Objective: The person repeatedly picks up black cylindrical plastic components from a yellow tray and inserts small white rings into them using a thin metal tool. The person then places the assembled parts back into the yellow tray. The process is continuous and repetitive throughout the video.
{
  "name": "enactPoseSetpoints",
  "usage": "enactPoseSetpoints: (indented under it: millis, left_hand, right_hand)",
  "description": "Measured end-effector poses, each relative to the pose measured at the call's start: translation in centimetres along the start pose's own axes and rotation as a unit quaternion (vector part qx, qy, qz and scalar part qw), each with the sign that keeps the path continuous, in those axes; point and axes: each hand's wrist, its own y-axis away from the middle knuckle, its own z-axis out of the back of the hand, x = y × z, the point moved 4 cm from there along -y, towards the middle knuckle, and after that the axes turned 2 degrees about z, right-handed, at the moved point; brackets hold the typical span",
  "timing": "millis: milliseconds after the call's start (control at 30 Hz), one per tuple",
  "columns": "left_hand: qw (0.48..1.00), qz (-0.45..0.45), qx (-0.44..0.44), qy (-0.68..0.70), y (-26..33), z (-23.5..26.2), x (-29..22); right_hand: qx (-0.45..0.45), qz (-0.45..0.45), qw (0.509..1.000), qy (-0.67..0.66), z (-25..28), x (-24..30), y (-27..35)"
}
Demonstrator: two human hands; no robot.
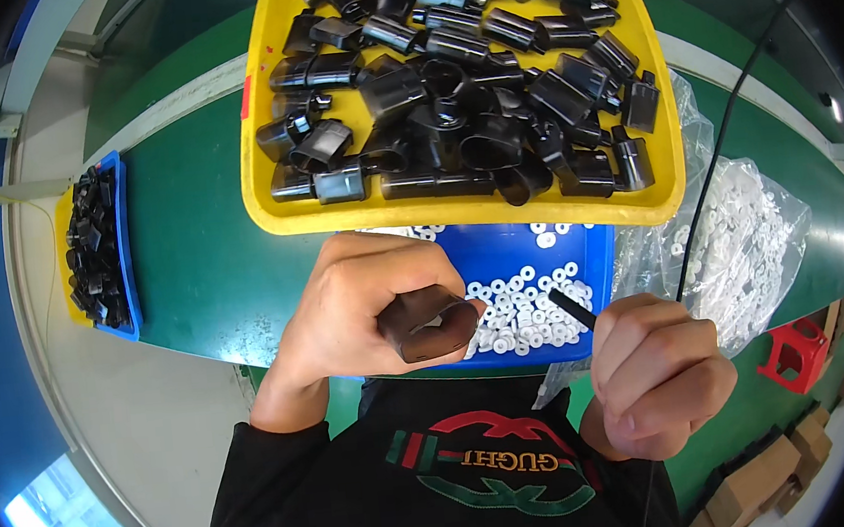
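My left hand (pixel 350 295) is closed around a black hollow plastic part (pixel 427 325), its open end facing up and a small light spot showing inside. To the right, my right hand (pixel 660 371) is a fist around a thin black stick-like tool (pixel 572 309), whose tip points up and left over the washers. Between and beyond the hands lies a blue tray (pixel 596 248) with many small white ring washers (pixel 527 317). A yellow tray (pixel 467 209) heaped with similar black plastic parts (pixel 447 91) overhangs its far side.
A clear plastic bag (pixel 740 226) of white washers lies right of the blue tray. On the far left, a blue-rimmed bin (pixel 126 244) holds more black parts on the green table (pixel 198 223). A black cable (pixel 722 132) crosses the right side. A red stool (pixel 799 353) and cardboard boxes (pixel 753 485) stand on the floor.
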Motion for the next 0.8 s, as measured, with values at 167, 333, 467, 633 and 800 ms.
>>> enactPoseSetpoints:
  millis: [167,333,467,633,800]
  left_hand:
    - [0.999,0.02,0.045,-0.006,-1.3,-0.5,0.0]
    - [0.977,-0.108,-0.084,-0.164,-4.3,4.7,0.1]
    - [0.929,0.002,-0.136,-0.344,-10.3,8.4,2.0]
    - [0.87,0.041,-0.103,-0.481,-18.5,11.0,8.0]
    - [0.873,0.144,-0.085,-0.458,-26.4,13.2,12.8]
  right_hand:
    - [-0.026,0.019,0.996,0.079,0.8,0.3,-0.1]
    - [0.181,0.033,0.879,0.44,0.3,-1.2,0.3]
    - [0.227,0.059,0.796,0.558,1.1,-4.7,1.8]
    - [0.168,0.117,0.784,0.586,1.4,-6.1,3.1]
    - [0.215,0.11,0.767,0.595,1.3,-6.5,4.0]
